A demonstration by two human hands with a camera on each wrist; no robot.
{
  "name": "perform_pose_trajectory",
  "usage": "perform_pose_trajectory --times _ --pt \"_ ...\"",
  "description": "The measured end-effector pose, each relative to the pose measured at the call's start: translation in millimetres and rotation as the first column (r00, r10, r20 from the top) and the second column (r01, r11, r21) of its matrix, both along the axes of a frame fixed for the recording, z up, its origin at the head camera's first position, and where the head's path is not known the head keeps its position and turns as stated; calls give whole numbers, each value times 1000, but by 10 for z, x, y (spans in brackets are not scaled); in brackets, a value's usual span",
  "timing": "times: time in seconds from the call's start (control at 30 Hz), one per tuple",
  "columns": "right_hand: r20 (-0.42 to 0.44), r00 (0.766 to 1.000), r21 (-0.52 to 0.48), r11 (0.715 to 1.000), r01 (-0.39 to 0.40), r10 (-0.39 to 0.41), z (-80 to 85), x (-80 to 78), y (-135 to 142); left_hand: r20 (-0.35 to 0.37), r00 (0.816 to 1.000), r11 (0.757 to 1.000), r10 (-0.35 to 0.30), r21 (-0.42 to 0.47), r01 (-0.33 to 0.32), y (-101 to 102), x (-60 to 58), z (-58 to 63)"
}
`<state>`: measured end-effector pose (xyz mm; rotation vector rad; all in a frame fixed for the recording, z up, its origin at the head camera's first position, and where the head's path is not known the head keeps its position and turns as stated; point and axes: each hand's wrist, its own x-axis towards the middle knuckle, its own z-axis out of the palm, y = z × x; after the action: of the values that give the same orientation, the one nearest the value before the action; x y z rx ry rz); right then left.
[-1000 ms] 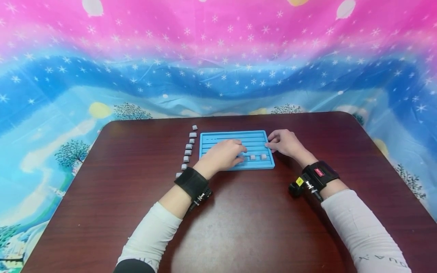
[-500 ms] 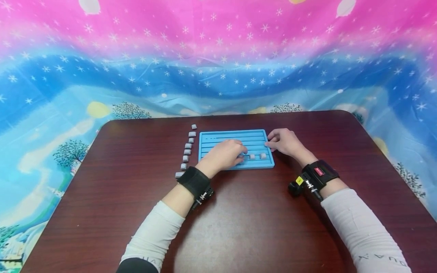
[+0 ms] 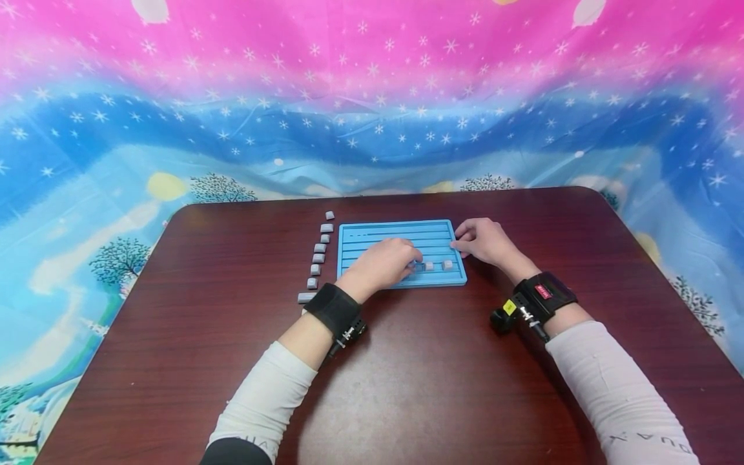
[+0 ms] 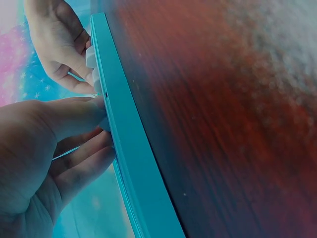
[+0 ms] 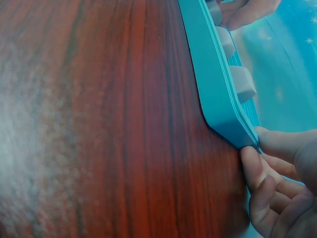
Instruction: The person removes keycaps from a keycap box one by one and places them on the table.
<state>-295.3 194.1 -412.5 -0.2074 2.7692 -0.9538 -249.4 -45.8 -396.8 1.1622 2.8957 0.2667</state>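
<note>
The blue tray (image 3: 401, 234) lay on the brown table (image 3: 442, 361), nearer its far edge, with broad tabletop between the forearms and beyond both short sides. Along its left edge, just apart, ran a column of grey blocks (image 3: 319, 258). The left hand (image 3: 380, 263) pinched a small grey block (image 5: 214, 11) near the front rim, fingers almost together; the right hand (image 3: 485, 240) gripped the tray's right edge between thumb and fingers. Compared with a second earlier, the left wristband (image 3: 334, 310) had shifted rightward, uncovering more of the column.
</note>
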Motion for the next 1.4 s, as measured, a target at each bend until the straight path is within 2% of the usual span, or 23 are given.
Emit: perform_pose_trajectory --times 0.83,1.4 --pt "-1 1000 -17 1000 -10 10 14 3 -7 -51 998 1000 -22 -14 21 -11 -13 -9" --pt "14 1000 1 1000 16 -16 34 -2 -28 -36 999 1000 -13 -20 13 17 27 55"
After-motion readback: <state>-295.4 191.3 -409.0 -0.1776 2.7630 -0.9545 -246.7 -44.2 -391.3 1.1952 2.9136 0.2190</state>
